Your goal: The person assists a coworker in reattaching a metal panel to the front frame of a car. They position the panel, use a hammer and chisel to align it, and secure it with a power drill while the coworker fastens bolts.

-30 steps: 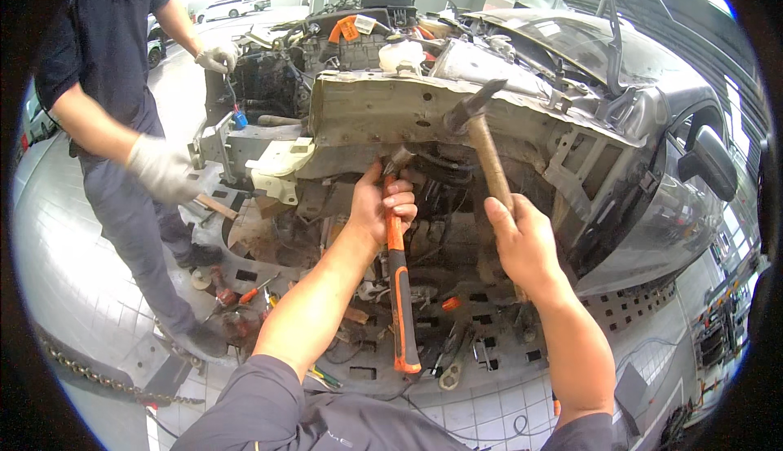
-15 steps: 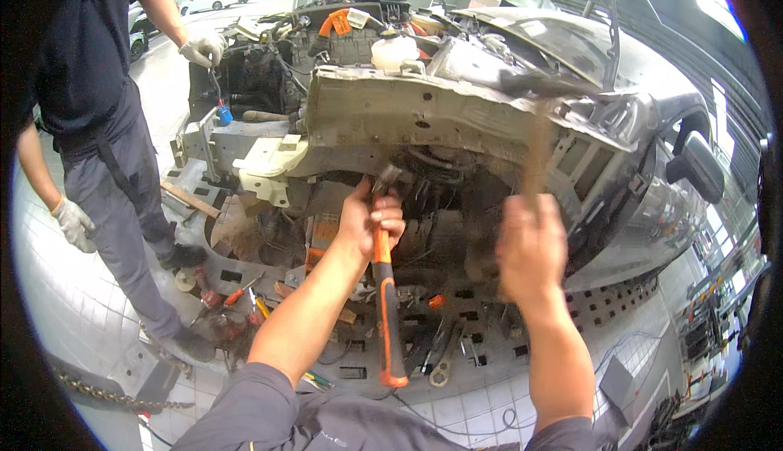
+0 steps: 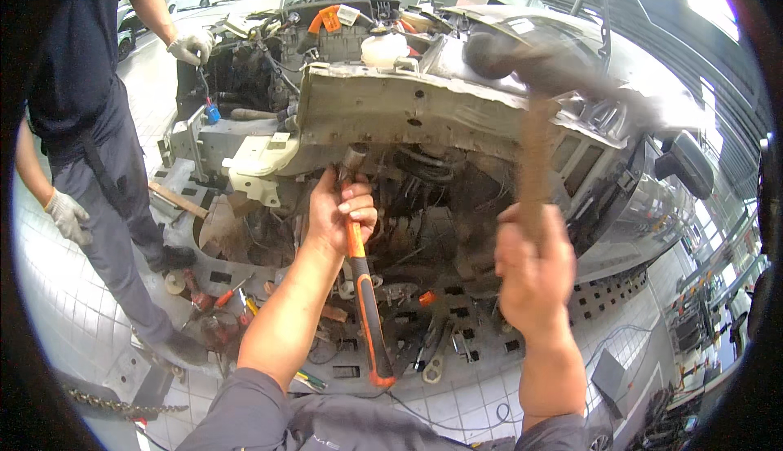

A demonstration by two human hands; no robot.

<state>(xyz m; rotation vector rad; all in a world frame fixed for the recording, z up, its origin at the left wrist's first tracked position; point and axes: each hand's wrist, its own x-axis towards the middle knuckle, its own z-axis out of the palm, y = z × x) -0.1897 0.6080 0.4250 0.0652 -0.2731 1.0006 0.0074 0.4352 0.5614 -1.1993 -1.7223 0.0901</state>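
Setting: workshop with a pale tiled floor and a perforated steel bench under a stripped car front; daylight and parked cars show through the open end behind.
Left hand: left hand is wrapped tight round the upper part of an orange-handled tool, whose metal head is set up against the underside of the bent rail; the handle hangs down toward the bench.
Right hand: right hand is clenched on the wooden shaft of a hammer; the hammer head sits high above the rail, blurred, well apart from the orange tool.
Work piece: rail runs across the car front, buckled and rust-stained, its lower lip uneven where the orange tool meets it.
Progress: judging by the dents and the wavy lower edge, the straightening looks far from finished; the tool is placed and the hammer is up, so the blow in hand has not landed. No straightened stretch can be made out.
Bench: loose tools lie scattered among the holes, with a screwdriver and a wrench among them.
Other person: co-worker in dark clothes stands at the left, one gloved hand on the engine bay, the other glove hanging at the side.
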